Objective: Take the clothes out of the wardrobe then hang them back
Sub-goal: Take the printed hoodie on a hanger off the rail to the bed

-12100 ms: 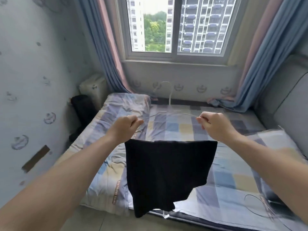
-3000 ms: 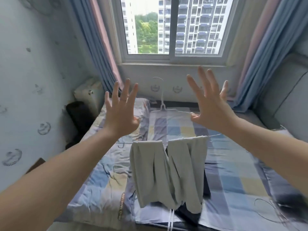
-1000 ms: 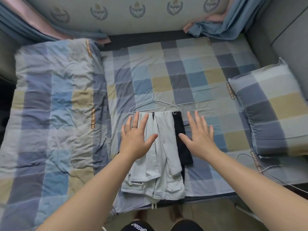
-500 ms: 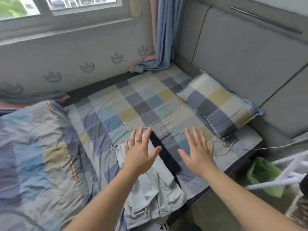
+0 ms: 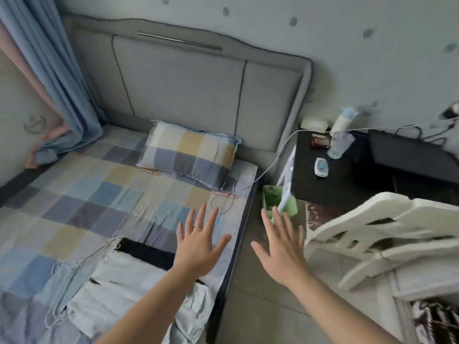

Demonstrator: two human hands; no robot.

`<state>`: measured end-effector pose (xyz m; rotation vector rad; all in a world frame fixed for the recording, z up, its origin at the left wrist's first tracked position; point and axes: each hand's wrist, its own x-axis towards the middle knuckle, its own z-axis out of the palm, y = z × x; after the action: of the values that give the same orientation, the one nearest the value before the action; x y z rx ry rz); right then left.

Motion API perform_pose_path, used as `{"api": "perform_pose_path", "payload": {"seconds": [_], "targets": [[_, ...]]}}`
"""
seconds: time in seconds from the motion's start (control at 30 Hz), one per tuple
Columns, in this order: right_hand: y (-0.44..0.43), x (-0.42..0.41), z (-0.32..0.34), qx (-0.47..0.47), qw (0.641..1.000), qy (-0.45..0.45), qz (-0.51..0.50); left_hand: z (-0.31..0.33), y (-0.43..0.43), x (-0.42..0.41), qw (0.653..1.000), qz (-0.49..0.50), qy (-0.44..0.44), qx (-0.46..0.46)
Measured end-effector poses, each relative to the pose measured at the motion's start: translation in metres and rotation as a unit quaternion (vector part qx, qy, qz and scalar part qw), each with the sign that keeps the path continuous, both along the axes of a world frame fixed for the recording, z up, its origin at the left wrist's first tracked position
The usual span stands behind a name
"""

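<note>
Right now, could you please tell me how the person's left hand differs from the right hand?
The left hand wears a ring on one finger; the right hand shows none. The left hand is over the blue-and-yellow checked bedsheet, the right hand over the grey floor beside it. Both are open, palms down, fingers spread, holding nothing.

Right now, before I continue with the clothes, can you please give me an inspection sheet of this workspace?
Surface: checkered bed sheet, pillow at the headboard.
Job's things: light trousers and a dark garment lie flat on wire hangers near the bed edge.
Clutter: bottle and clear cup on the black nightstand; green bin on the floor beside it.
Grippers: left hand over the bed, right hand over the floor, both open, fingers spread, holding nothing.
Cables: white cable runs from the nightstand to the bed.
Surroundings: blue curtain at left, white slatted frame at right; wardrobe not in view.
</note>
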<state>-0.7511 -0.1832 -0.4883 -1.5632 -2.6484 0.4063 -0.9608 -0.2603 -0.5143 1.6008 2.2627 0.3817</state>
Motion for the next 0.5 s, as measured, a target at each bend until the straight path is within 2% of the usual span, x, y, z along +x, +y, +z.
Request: {"api": "perform_pose_path", "payload": {"seconds": [0.23, 0.5], "targets": [[0.019, 0.150, 0.038, 0.040, 0.984, 0.025, -0.174, 0.035, 0.092, 0.141, 0.984, -0.164, 0.006, 0.074], [0.020, 0.383, 0.121, 0.171, 0.931, 0.022, -0.321, 0.119, 0.184, 0.391, 0.913, -0.363, -0.030, 0.183]]}}
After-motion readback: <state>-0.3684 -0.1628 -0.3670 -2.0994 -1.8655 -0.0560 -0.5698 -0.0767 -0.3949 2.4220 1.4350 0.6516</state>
